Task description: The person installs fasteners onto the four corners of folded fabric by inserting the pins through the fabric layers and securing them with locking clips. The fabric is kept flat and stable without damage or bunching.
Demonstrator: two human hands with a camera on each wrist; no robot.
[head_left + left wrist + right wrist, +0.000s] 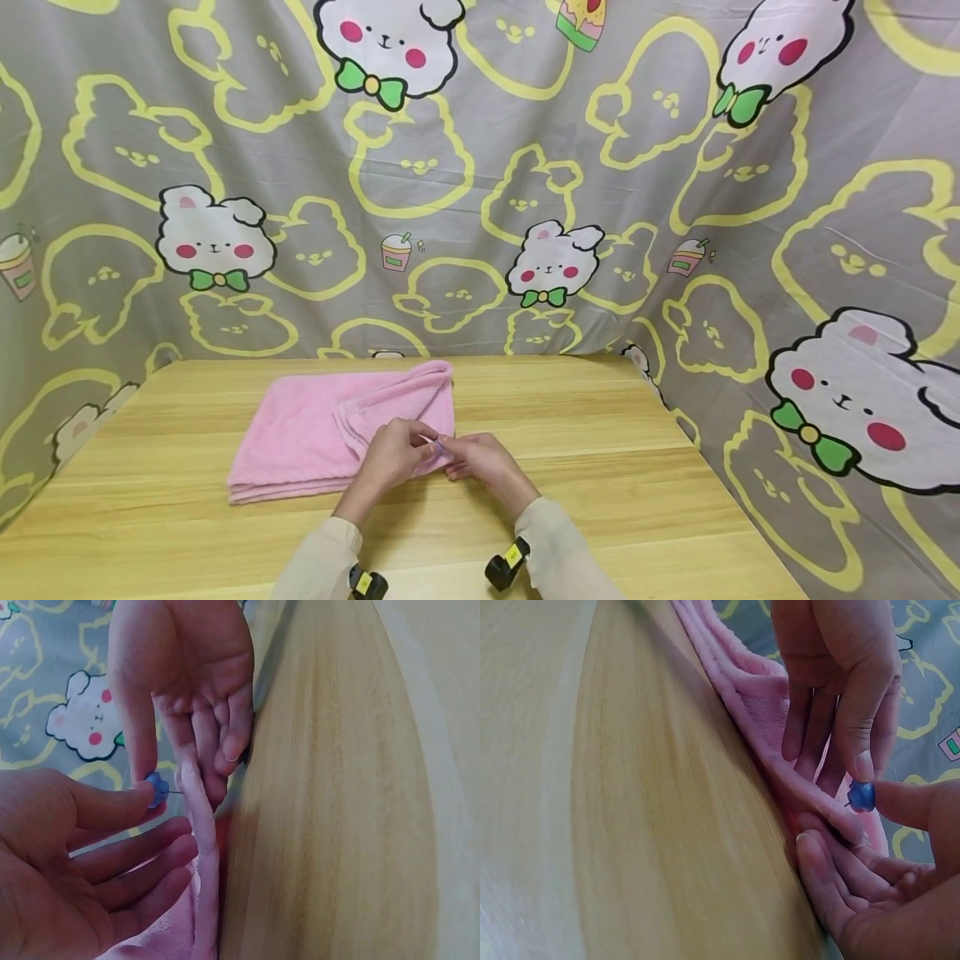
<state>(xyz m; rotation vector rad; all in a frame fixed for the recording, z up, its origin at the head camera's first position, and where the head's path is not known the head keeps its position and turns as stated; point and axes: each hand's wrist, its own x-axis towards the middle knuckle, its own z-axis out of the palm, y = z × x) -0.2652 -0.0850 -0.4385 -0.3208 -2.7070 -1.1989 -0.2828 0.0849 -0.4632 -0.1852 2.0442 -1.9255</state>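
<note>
A pink plush cloth lies folded on the table, its near right corner lifted between both hands. My left hand pinches the blue, flower-shaped head of a pin between thumb and forefinger, its other fingers loosely bent. The pin's thin metal shaft points at the cloth's edge; whether the tip is in the fabric I cannot tell. My right hand holds the cloth's edge, fingers behind and under it. Its thumb touches the blue head beside the left fingertips, as the right wrist view shows.
The light wooden table runs on to the right of the cloth and in front of it. A grey curtain with cartoon rabbits hangs behind and at both sides. Each sleeve has a small black device at the wrist.
</note>
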